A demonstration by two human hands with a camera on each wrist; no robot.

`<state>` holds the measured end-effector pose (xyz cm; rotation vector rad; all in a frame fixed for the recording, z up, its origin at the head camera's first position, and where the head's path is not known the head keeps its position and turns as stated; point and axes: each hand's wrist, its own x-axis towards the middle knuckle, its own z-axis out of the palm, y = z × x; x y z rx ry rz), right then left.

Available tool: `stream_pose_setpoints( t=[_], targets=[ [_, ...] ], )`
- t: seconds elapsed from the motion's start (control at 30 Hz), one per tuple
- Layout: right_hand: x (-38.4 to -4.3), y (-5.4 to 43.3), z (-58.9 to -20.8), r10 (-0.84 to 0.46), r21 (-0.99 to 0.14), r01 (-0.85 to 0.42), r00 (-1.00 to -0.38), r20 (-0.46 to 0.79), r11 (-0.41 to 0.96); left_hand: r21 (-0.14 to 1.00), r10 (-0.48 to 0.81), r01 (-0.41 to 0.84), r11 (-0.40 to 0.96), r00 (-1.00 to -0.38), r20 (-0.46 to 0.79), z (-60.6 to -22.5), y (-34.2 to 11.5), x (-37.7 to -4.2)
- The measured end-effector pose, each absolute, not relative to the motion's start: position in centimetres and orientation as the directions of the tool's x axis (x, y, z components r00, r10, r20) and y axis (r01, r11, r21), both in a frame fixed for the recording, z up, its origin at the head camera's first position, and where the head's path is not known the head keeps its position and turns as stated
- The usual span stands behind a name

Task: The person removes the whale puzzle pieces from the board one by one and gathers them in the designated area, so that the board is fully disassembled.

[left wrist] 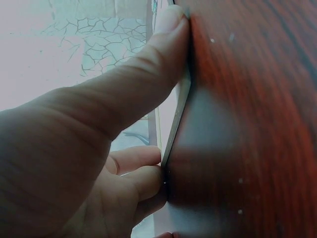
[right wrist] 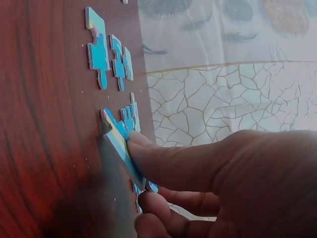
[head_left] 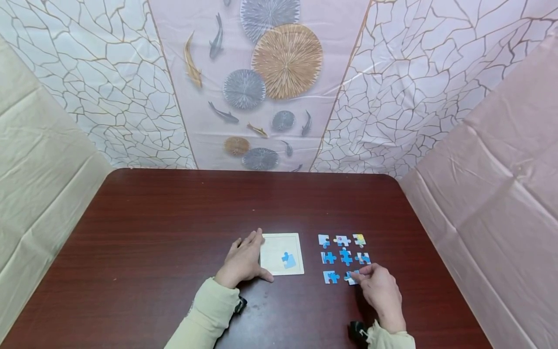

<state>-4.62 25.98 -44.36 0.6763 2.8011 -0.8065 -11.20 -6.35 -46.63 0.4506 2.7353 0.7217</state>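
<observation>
A square, pale puzzle board (head_left: 272, 244) lies on the table with one blue puzzle piece (head_left: 289, 261) in its lower right part. Along the board's left side rests my left hand (head_left: 244, 261), its thumb stretched out at the near corner and its fingers at the left edge. My right hand (head_left: 381, 292) pinches a blue and white puzzle piece (right wrist: 120, 148) between thumb and fingers. In the right wrist view that piece stands tilted, one edge raised toward the thumb. It belongs to the nearest row of loose pieces, beside a blue piece (head_left: 330, 277).
Several more loose puzzle pieces (head_left: 346, 257) lie in rows right of the board. The dark red-brown table (head_left: 152, 232) reaches back to a patterned cloth (head_left: 279, 121), with pale cloth walls (head_left: 479, 194) on both sides.
</observation>
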Motion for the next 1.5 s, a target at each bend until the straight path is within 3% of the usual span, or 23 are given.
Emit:
stream_pose_setpoints(
  t=[0.77,1.5],
  targets=[
    [-4.69,26.05,-44.89,0.411,-0.456,0.518,-0.854,-0.318,0.723,0.517,0.360,0.225,0.826,-0.916,-0.177,-46.83,-6.32,-11.27],
    [-4.59,25.89,-44.68,0.376,-0.441,0.477,-0.877,-0.301,0.760,0.528,0.362,0.225,0.819,-0.916,-0.171,-46.65,-6.37,-11.11]
  ],
)
